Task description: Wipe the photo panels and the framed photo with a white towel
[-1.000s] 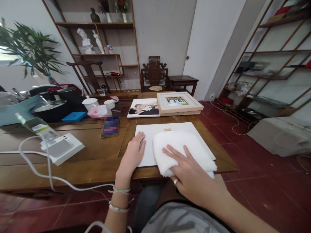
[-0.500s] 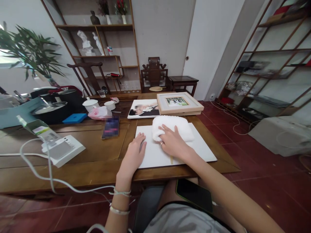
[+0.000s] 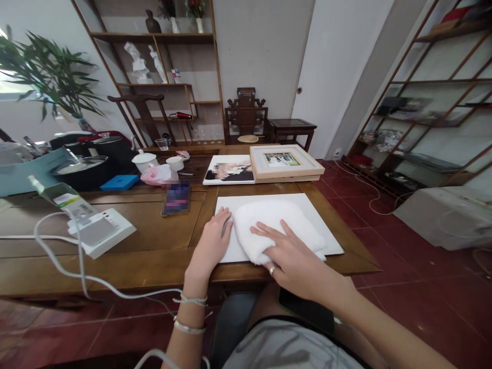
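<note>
A flat white board (image 3: 319, 225) lies near the front edge of the wooden table. On it rests a folded, fluffy white towel (image 3: 280, 218). My right hand (image 3: 282, 251) is on the towel's near side, fingers stretched over the top and the thumb side at its front fold, which hides part of the grip. My left hand (image 3: 213, 238) lies on the board's left edge with its fingers extended, just left of the towel and holding nothing.
Behind the board are a photo print (image 3: 228, 170) and a light wooden picture frame (image 3: 284, 161). A dark patterned item (image 3: 176, 199), an opened white box (image 3: 105, 233) and a looping white cable (image 3: 57, 264) lie to the left. A dark phone (image 3: 305, 307) rests on my lap.
My right hand has drawn the towel toward me, from the board's far edge to its near edge. The left hand stays in place on the board.
</note>
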The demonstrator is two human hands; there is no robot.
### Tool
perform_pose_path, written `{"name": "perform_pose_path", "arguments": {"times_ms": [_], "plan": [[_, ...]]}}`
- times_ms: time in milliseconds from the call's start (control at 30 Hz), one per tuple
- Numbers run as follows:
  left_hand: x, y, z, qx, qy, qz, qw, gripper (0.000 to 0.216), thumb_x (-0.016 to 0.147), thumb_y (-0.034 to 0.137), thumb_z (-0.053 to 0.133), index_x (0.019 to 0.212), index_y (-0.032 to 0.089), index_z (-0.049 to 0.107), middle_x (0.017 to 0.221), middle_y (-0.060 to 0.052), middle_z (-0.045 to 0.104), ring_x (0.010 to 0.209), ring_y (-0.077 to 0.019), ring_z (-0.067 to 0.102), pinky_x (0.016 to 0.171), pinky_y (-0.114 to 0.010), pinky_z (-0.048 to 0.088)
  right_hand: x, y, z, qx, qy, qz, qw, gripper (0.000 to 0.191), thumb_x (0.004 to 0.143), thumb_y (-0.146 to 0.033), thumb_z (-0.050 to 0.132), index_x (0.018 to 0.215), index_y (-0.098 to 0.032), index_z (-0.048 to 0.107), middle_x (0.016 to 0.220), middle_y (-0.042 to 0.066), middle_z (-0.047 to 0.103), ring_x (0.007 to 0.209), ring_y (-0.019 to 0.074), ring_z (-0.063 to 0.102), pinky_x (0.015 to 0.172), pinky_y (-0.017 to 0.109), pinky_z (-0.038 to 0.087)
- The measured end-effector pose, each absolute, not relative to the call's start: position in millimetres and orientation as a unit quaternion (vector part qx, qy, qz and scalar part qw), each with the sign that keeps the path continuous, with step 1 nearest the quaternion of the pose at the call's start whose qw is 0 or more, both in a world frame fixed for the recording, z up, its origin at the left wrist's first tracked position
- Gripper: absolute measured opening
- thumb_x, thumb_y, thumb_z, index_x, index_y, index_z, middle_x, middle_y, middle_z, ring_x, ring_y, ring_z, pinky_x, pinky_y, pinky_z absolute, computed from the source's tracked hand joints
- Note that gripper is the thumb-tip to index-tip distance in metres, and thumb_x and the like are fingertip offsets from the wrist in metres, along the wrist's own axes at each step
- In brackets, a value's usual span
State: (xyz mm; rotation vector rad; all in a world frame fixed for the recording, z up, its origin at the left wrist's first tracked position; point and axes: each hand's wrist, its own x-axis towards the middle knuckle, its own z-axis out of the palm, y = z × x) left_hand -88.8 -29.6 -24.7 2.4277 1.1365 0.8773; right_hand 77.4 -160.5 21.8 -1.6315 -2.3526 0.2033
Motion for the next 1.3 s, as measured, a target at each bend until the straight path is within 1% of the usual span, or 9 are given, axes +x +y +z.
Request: {"name": "perform_pose_path", "arguments": {"times_ms": [300, 500, 600, 700, 800, 933, 1033, 1133, 1300], "plan": [[-89.2, -30.2, -24.9, 0.845, 0.403, 0.308, 0.169, 0.034, 0.088, 0.022, 0.040, 0.113, 0.009, 0.059, 0.129, -0.018, 0.055, 0.127, -0.0248, 0.044, 0.106, -0.042, 0.035, 99.3, -101.4, 24.0, -0.613, -0.777, 0.071, 0.122, 0.032, 0.080, -0.011, 0.039, 0.101, -0.013, 0.063, 0.139, 0.015, 0.043, 0.136, 0.0212, 0.023, 0.106, 0.057, 0.018], [-88.4, -33.5, -19.3, 0.838, 0.399, 0.332, 0.169, 0.040, 0.091, 0.028, 0.035, 0.122, 0.009, 0.053, 0.134, -0.017, 0.049, 0.128, -0.0232, 0.043, 0.108, -0.041, 0.033, 73.9, -92.4, 17.9, -0.655, -0.748, -0.001, 0.105, 0.033, 0.080, -0.011, 0.041, 0.102, -0.012, 0.065, 0.142, 0.016, 0.038, 0.135, 0.0289, 0.023, 0.102, 0.065, 0.015], [-88.2, -37.1, -14.4, 0.820, 0.403, 0.363, 0.185, 0.046, 0.094, 0.032, 0.028, 0.132, 0.011, 0.042, 0.140, -0.014, 0.043, 0.131, -0.0198, 0.039, 0.110, -0.039, 0.028, 60.0, -106.2, 16.0, -0.613, -0.784, -0.013, 0.097, 0.031, 0.078, -0.011, 0.044, 0.098, -0.012, 0.068, 0.143, 0.017, 0.036, 0.135, 0.0311, 0.023, 0.103, 0.066, 0.013], [-88.7, -39.5, -12.2, 0.808, 0.401, 0.385, 0.197, 0.049, 0.095, 0.038, 0.023, 0.135, 0.014, 0.039, 0.143, -0.011, 0.039, 0.134, -0.0178, 0.034, 0.112, -0.038, 0.025, 55.3, -126.1, 19.3, -0.526, -0.846, 0.013, 0.085, 0.026, 0.076, -0.012, 0.048, 0.090, -0.015, 0.070, 0.144, 0.014, 0.035, 0.136, 0.0288, 0.021, 0.106, 0.062, 0.011], [-89.1, -39.9, -12.7, 0.805, 0.404, 0.387, 0.199, 0.052, 0.095, 0.041, 0.022, 0.134, 0.013, 0.042, 0.142, -0.011, 0.041, 0.134, -0.0189, 0.033, 0.112, -0.037, 0.025, 60.9, -144.6, 25.7, -0.468, -0.878, 0.046, 0.087, 0.027, 0.076, -0.011, 0.047, 0.090, -0.015, 0.070, 0.143, 0.011, 0.037, 0.136, 0.0244, 0.022, 0.110, 0.057, 0.008], [-88.8, -40.1, -12.7, 0.809, 0.404, 0.373, 0.207, 0.052, 0.095, 0.041, 0.023, 0.127, 0.010, 0.050, 0.134, -0.013, 0.051, 0.127, -0.0211, 0.044, 0.108, -0.038, 0.032, 78.6, -160.5, 32.5, -0.445, -0.883, 0.100, 0.111, 0.034, 0.071, -0.006, 0.046, 0.096, -0.017, 0.067, 0.139, 0.005, 0.044, 0.136, 0.0173, 0.023, 0.113, 0.047, 0.004], [-88.3, -40.9, -10.8, 0.817, 0.400, 0.358, 0.210, 0.047, 0.095, 0.038, 0.024, 0.120, 0.013, 0.055, 0.126, -0.012, 0.058, 0.121, -0.0220, 0.050, 0.104, -0.037, 0.037, 93.9, -164.3, 35.5, -0.452, -0.873, 0.134, 0.124, 0.032, 0.067, -0.002, 0.046, 0.085, -0.019, 0.066, 0.136, 0.000, 0.049, 0.135, 0.0139, 0.026, 0.115, 0.040, 0.006], [-87.6, -40.6, -9.5, 0.833, 0.390, 0.339, 0.197, 0.040, 0.094, 0.035, 0.030, 0.114, 0.015, 0.058, 0.120, -0.011, 0.062, 0.119, -0.0234, 0.052, 0.102, -0.037, 0.038, 107.4, -158.2, 36.7, -0.490, -0.850, 0.148, 0.122, 0.025, 0.070, -0.004, 0.045, 0.076, -0.020, 0.063, 0.136, 0.000, 0.048, 0.134, 0.0157, 0.027, 0.115, 0.040, 0.012], [-87.3, -35.5, -14.4, 0.844, 0.399, 0.313, 0.176, 0.033, 0.091, 0.028, 0.036, 0.109, 0.014, 0.060, 0.121, -0.013, 0.061, 0.121, -0.0249, 0.050, 0.102, -0.040, 0.038, 119.0, -124.1, 31.8, -0.563, -0.804, 0.122, 0.149, 0.024, 0.083, -0.015, 0.042, 0.092, -0.019, 0.064, 0.134, 0.007, 0.050, 0.134, 0.0206, 0.029, 0.111, 0.045, 0.019]]}}
